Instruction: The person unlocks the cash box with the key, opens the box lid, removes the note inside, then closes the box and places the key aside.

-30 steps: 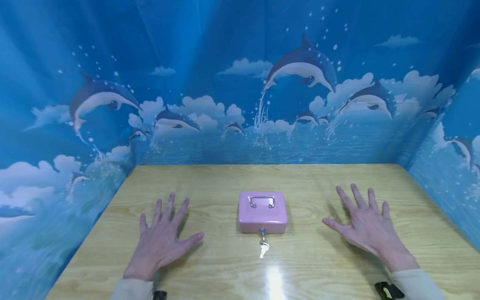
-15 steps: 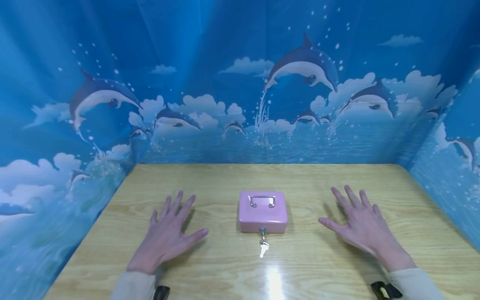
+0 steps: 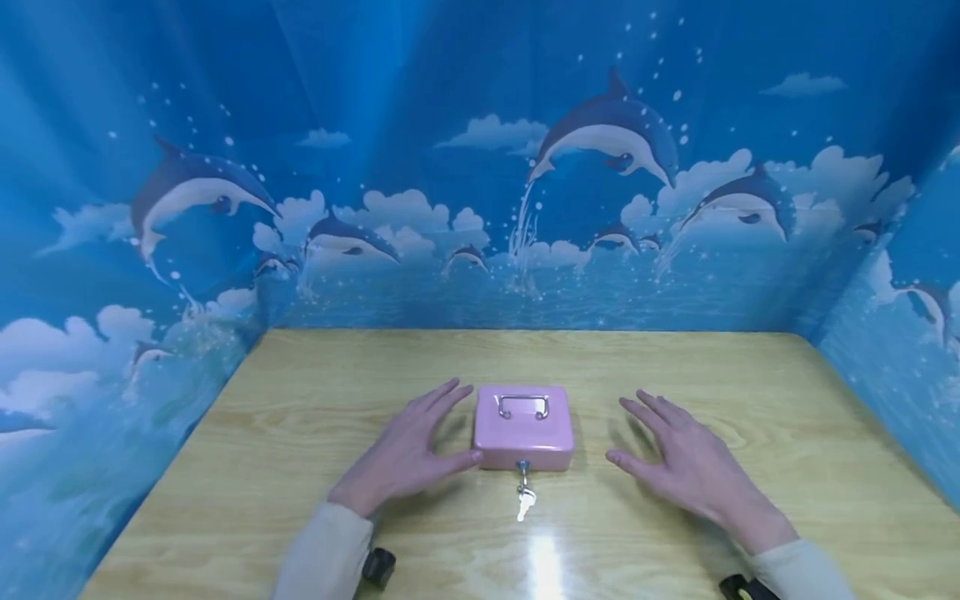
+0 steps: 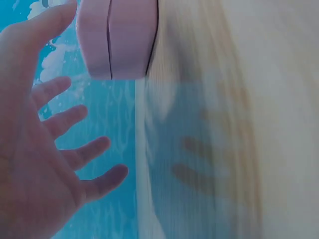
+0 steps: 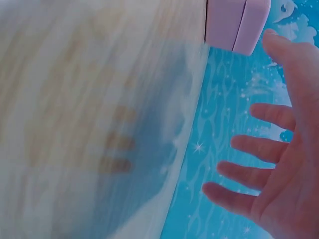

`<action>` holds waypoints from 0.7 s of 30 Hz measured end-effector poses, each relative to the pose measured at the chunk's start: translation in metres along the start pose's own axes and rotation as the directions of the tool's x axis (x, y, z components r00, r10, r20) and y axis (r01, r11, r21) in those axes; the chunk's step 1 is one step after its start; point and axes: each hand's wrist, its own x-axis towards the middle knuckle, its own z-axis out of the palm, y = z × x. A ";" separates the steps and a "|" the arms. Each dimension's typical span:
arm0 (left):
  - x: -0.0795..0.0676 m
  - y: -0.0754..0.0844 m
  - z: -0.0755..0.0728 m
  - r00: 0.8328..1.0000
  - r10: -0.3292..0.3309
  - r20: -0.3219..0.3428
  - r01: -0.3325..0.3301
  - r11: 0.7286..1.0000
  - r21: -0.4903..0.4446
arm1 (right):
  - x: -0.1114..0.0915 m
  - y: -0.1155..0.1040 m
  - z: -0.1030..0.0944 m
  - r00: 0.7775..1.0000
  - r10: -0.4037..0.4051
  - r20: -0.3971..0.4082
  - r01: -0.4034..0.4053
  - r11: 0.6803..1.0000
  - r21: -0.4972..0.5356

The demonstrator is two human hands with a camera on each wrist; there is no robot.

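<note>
A: Object first. Position?

B: Pink cash box (image 3: 523, 428), upright near the middle of the table, between the two hands. Lid (image 3: 525, 435) down, wire handle (image 3: 522, 397) on top of it. Lock (image 3: 522, 465) faces the person; a key (image 3: 527, 502) dangles below it. Whether a second key sits in the lock: too small to tell.

A: State of the left hand (image 3: 408, 446)?

B: Just beside the box's left side. Fingers spread and lightly bent, thumb (image 3: 459, 462) set well away from them, nothing held. The thumb tip overlaps the front left corner in the head view; contact cannot be told from either that or the left wrist view.

A: And the right hand (image 3: 693, 462)?

B: Apart from the box, a strip of bare wood between. Fingers parted and loosely bent, thumb aimed at the box, nothing held.

A: Step in hand?

B: Judgement: reach stage, no grip made. Left hand is the better placed of the two.

A: What does the next move call for?

B: In my estimate, the right hand's gap closed and the box steadied from the left, the dangling key kept free of the fingers.

A: Surroundings?

B: Wood-grain table (image 3: 375, 358) with a glare patch (image 3: 545, 567) in front of the box; dolphin-print backdrop (image 3: 420, 292) behind; pale sleeves (image 3: 325, 546) at both wrists.
</note>
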 end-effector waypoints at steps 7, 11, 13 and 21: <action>0.020 0.006 0.011 0.998 0.028 0.054 -0.024 0.997 -0.069 | -0.001 -0.013 0.003 0.999 -0.029 -0.041 0.031 0.998 0.050; 0.025 0.007 0.012 0.997 0.022 0.079 -0.014 0.995 -0.101 | -0.002 -0.019 0.006 0.995 -0.072 -0.062 0.076 0.995 0.068; 0.027 0.007 0.012 0.997 0.012 0.080 -0.003 0.994 -0.110 | -0.003 -0.021 0.008 0.993 -0.097 -0.073 0.103 0.992 0.076; 0.030 0.007 0.013 0.997 -0.011 0.073 0.022 0.990 -0.142 | -0.003 -0.030 0.013 0.984 -0.167 -0.070 0.173 0.981 0.091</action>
